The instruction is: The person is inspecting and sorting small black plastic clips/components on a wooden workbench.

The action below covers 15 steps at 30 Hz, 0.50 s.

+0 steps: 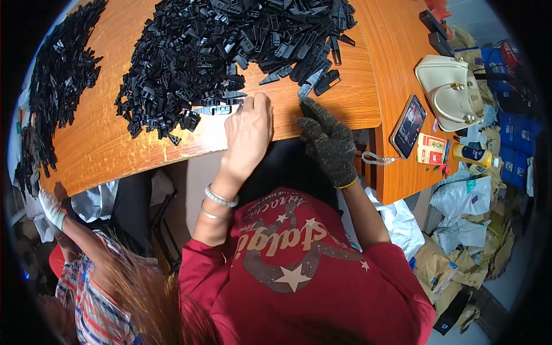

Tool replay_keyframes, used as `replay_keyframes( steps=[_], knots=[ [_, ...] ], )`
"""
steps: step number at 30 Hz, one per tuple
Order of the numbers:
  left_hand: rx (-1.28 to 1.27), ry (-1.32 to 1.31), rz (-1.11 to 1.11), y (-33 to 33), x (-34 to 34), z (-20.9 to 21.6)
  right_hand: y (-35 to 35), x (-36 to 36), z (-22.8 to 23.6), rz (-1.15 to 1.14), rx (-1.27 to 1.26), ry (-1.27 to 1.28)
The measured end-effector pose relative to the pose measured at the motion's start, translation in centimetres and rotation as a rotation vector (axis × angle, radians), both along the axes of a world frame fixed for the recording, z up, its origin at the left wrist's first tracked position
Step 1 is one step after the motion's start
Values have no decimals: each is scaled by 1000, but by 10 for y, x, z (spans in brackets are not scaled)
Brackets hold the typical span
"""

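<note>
At the table's near edge, the bare left hand is held with fingers curled close together; whether anything is pinched in them cannot be told. Just beside its knuckles, to the left, a long black part is laid flat. The gloved right hand is held with fingers bent and forefinger reaching forward; a pointed black part is seen at that fingertip, but whether it is gripped or only touched cannot be made out. Beyond both hands, the remaining black parts are heaped in a large pile.

A part could be dropped over the edge, since both hands are kept so close to it. Small pieces could be fumbled because fingertip feel is dulled by the thick knit glove. Loose parts could be brought down toward the hands if the heap's near slope were disturbed. The phone, right of the gloved hand, could be dragged if its looped cord were caught by the forearm.

Farther right, a cream handbag is set down, its contents hidden. Yellow contents are seen in a bottle nearby; what is held in the pale plastic bags beyond the table cannot be told.
</note>
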<state>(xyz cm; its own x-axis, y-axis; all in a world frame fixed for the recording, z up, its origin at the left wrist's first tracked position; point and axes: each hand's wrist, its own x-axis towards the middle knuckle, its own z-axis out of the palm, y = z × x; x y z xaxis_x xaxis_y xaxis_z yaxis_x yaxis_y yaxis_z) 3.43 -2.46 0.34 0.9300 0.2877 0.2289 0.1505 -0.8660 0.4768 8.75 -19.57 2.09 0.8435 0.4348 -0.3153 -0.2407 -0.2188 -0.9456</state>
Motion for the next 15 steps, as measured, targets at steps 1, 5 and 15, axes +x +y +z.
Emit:
replay_keyframes(
  steps=[1, 5, 15],
  knots=[
    [-119, -35, -41, 1, -5, -1, -2, 1, -1, 43, -36, -61],
    [-377, -49, -129, 7, -12, 3, 2, 3, 5, 61, -116, -183],
    [-449, -93, -254, 13, -13, -7, 4, 30, 21, 499, -501, -743]
  ],
)
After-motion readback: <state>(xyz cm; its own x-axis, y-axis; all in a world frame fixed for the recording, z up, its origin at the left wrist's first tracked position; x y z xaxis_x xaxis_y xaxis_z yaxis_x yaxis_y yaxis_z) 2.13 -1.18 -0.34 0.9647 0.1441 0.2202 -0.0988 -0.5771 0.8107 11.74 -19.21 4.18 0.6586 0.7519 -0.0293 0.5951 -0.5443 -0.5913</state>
